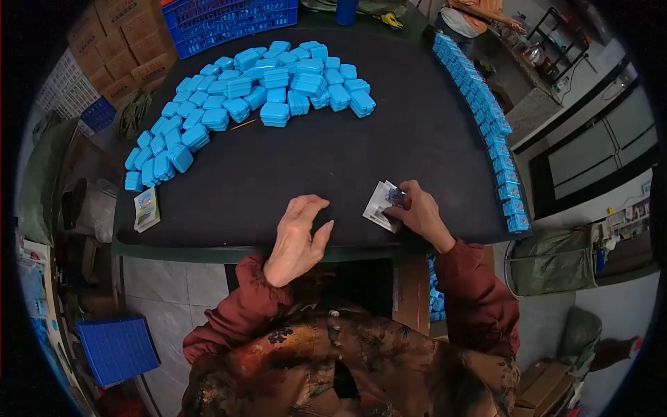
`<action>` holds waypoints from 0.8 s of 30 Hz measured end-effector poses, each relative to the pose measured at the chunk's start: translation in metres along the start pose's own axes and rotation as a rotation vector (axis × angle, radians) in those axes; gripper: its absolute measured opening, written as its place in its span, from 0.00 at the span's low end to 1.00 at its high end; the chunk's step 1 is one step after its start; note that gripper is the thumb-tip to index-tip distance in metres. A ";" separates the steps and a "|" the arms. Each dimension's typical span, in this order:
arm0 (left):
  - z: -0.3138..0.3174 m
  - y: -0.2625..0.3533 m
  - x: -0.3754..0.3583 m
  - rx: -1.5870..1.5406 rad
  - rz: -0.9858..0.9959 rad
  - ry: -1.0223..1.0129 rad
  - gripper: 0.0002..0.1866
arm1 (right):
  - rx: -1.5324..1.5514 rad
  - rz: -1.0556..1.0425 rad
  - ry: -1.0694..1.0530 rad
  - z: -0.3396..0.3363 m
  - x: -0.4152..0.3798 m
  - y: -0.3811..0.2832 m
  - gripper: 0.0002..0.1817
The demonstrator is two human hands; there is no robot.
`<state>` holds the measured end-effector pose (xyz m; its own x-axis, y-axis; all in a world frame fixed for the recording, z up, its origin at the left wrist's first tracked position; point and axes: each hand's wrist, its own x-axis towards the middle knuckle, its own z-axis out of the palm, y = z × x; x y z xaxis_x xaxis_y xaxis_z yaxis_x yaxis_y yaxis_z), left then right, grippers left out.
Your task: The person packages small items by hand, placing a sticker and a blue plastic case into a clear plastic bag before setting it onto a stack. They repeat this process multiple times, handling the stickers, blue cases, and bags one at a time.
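My left hand (297, 240) hovers near the front edge of the black table, thumb apart from the fingers, with nothing in it. To its right, a small stack of white printed sheets (377, 210) lies on the tabletop. My right hand (422, 214) is over the right side of this stack, its thumb and fingers closed on a sheet with dark blue print (396, 197). Farther back spreads a large heap of light-blue lidded boxes (275, 115), many stacked on each other.
A long row of blue boxes with printed tops (497, 149) follows the table's right edge. Another stack of printed sheets (146, 210) sits at the left edge. Behind the heap stands a blue crate (233, 24). A person (467, 17) is at the far right, beyond the table.
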<state>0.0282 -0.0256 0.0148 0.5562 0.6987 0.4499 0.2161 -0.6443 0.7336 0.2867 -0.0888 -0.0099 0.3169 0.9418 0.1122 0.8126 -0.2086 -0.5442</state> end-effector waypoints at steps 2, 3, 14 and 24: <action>0.013 0.010 0.011 0.044 0.134 -0.105 0.17 | 0.012 -0.010 0.018 0.004 0.005 0.005 0.15; 0.025 0.013 0.015 0.056 0.162 -0.200 0.17 | 0.021 -0.020 0.037 0.005 0.008 0.007 0.14; 0.086 -0.011 0.014 0.326 0.372 -0.426 0.17 | 0.056 -0.182 0.173 0.001 0.008 0.004 0.09; 0.088 -0.011 0.011 0.378 0.406 -0.380 0.17 | 0.114 0.054 -0.198 -0.003 0.029 0.025 0.15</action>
<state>0.1025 -0.0383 -0.0334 0.8817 0.2644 0.3909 0.1576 -0.9458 0.2841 0.3181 -0.0677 -0.0176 0.2477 0.9657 -0.0787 0.7330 -0.2398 -0.6366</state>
